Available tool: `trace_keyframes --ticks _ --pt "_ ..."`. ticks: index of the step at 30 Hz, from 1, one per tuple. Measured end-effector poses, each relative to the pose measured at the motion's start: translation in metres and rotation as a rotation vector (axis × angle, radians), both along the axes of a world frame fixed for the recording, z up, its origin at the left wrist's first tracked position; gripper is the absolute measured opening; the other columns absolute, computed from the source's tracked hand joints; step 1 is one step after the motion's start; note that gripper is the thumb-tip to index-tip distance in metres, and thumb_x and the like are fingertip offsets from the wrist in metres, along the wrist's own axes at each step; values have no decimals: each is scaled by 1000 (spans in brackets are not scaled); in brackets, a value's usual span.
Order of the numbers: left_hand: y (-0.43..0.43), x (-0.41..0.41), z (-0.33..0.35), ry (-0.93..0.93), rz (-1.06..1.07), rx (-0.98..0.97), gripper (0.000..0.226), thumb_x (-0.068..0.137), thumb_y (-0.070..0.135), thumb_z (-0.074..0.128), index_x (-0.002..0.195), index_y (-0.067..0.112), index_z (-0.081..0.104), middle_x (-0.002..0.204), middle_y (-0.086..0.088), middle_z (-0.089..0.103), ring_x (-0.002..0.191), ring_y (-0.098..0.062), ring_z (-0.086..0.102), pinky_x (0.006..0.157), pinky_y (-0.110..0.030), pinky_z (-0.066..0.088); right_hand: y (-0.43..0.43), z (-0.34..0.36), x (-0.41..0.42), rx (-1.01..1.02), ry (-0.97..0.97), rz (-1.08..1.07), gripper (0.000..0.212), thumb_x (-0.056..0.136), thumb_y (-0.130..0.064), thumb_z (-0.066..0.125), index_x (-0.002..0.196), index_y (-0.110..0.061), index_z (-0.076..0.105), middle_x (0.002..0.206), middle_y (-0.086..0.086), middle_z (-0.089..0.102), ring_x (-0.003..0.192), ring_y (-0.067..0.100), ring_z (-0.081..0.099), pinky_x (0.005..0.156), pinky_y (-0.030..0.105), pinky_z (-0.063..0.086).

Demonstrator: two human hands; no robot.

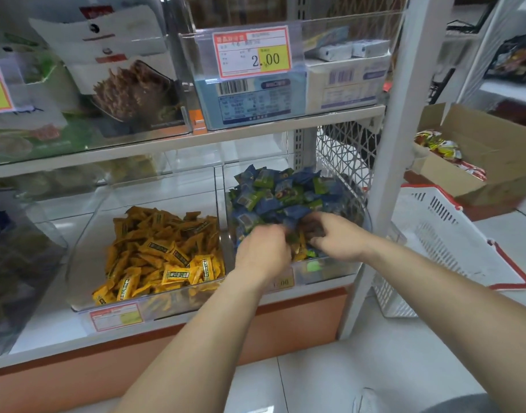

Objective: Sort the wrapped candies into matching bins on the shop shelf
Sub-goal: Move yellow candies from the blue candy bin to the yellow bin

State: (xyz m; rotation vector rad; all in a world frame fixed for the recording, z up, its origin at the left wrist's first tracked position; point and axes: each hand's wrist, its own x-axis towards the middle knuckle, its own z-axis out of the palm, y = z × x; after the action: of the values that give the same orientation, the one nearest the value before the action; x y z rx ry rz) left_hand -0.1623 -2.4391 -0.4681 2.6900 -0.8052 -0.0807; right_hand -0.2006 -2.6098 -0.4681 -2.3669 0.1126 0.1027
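Head view. Both my hands are sunk in the right-hand clear bin (333, 271) on the lower shelf (285, 305), among the blue and green wrapped candies (282, 192). A few stray yellow candies (300, 251) sit between the hands at the front of that pile. The left hand (263, 253) and the right hand (336, 238) are knuckles-up with fingers curled down into the wrappers. Motion blur hides the fingertips, so I cannot tell whether either has a candy pinched. The matching yellow pile (166, 251) fills the neighbouring left bin (85, 248), just beside, with a clear wall between the two. I judge each candy light, small and firm inside a slick, crinkly film. It should slide readily off its neighbours, so it is best taken across the narrow body or by a crimped end seal. The pieces are oblong pillow packs. The strays between my hands appear to stand nearly on end, long axis tilted upward, while those in both piles lie in no common direction.
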Motion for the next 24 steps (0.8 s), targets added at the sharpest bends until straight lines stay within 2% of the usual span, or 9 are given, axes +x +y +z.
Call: trace_keyframes --ticks 2,5,9,11,14,17,20,22,24 --pt "-2 4 -1 -32 32 24 28 90 30 56 116 23 65 107 -7 69 97 -32 64 78 -43 56 0 -2 1 10 -10 -5 48 87 0 60 132 -14 54 122 4 66 116 21 61 104 41 49" --pt "-9 12 -1 -40 32 60 34 88 43 61 117 26 62 105 -5 68 96 -30 65 76 -39 56 2 -3 3 -128 -34 15 59 81 -14 72 137 -14 53 127 6 66 116 24 61 101 39 49" --pt "-15 20 -2 -30 -13 195 48 82 60 63 119 31 58 104 -2 65 96 -25 61 76 -37 55 3 -5 8 -143 0 26 51 79 -20 79 127 -14 63 118 3 70 107 21 65 91 31 52" --pt "-10 24 -5 33 -65 127 50 77 65 67 113 32 59 102 3 66 96 -20 60 78 -36 56 3 -6 10 -136 30 -4 49 76 -22 83 121 -12 65 112 4 71 100 21 66 86 31 54" --pt "1 29 -4 192 -133 -32 36 77 43 78 106 28 65 101 8 69 93 -12 65 77 -30 54 3 -5 12 -142 72 -11 51 72 -28 88 114 -8 66 101 7 70 93 22 66 75 32 52" --pt "4 29 -2 172 -155 -102 26 77 31 74 101 29 68 93 11 69 87 -10 66 72 -27 53 1 -3 12 -86 65 -49 54 69 -27 91 114 -10 68 95 2 71 86 17 66 67 25 49" --pt "6 26 2 151 -88 -270 16 79 28 69 94 32 68 76 9 70 72 -7 64 64 -29 53 1 1 7 33 -23 -128 52 64 -22 93 109 -20 67 87 -7 70 72 5 65 56 14 45" --pt "8 25 6 137 -56 -375 13 83 27 67 94 32 65 67 10 68 64 -3 62 58 -27 50 2 6 3 86 -117 -170 46 64 -19 93 101 -27 66 87 -10 70 68 3 65 57 12 44" --pt "10 23 12 149 -42 -493 11 87 26 66 96 31 65 73 11 71 69 -2 65 63 -25 52 3 13 -1 105 -213 -195 41 66 -16 91 92 -32 65 86 -10 70 69 4 67 63 16 48"
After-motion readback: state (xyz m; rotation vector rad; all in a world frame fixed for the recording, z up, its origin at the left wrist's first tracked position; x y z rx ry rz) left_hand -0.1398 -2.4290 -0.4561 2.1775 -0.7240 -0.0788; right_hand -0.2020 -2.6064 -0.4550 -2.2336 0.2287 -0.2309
